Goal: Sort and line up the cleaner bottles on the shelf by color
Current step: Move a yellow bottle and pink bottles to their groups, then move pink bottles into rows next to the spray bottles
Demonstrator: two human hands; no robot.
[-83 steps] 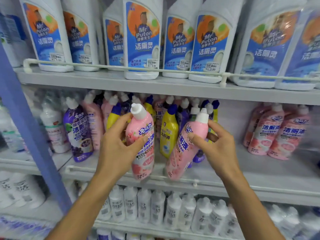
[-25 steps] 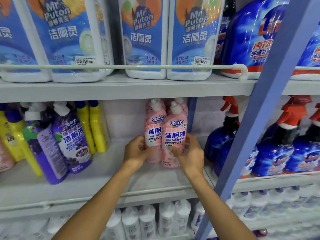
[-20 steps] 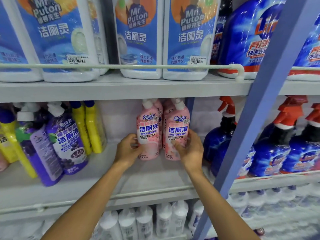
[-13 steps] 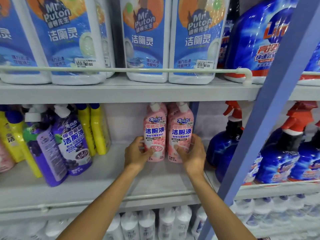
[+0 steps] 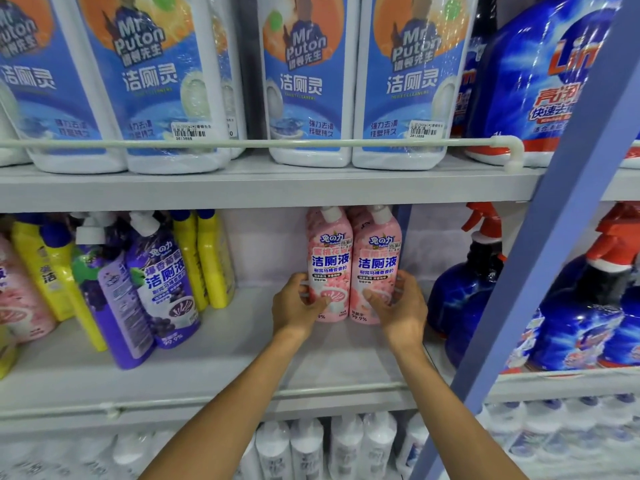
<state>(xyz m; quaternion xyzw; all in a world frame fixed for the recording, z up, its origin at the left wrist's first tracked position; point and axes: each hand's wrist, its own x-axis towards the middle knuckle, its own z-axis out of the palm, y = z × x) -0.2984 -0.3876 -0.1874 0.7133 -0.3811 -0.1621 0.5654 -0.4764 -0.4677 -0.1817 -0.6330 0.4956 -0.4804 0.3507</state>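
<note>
Pink was the colour being gathered: two pink bottles stood upright and touching on the middle shelf [image 5: 207,372], hard against the back wall and just left of the blue upright post [image 5: 540,271]. The left hand [image 5: 294,306] was wrapped around the lower body of the left pink bottle [image 5: 329,261], thumb across its front label, and the right hand [image 5: 401,306] was closed in the same way on the right pink bottle [image 5: 377,265]. Both bottles appeared to rest on the shelf, labels facing out. At least one more pink bottle seemed to stand behind the pair, though it was mostly hidden.

Well left of the post, across a bare stretch of shelf, the other colours were still jumbled. Two yellow bottles [image 5: 204,258] stood upright nearest the gap. Beside them two purple bottles [image 5: 152,282] leaned, with more yellow bottles [image 5: 41,271] mixed in behind. Another pink bottle [image 5: 17,296] sat at the far left edge of the view, well apart from the pink pair by the post.

Judged from this, the pink group was begun and its front pair was nearly placed, needing at most a squaring-up before release. Left to do were fetching the stray pink bottle, separating purple from yellow, standing the leaning ones straight, and lining each colour up in the open space.
</note>
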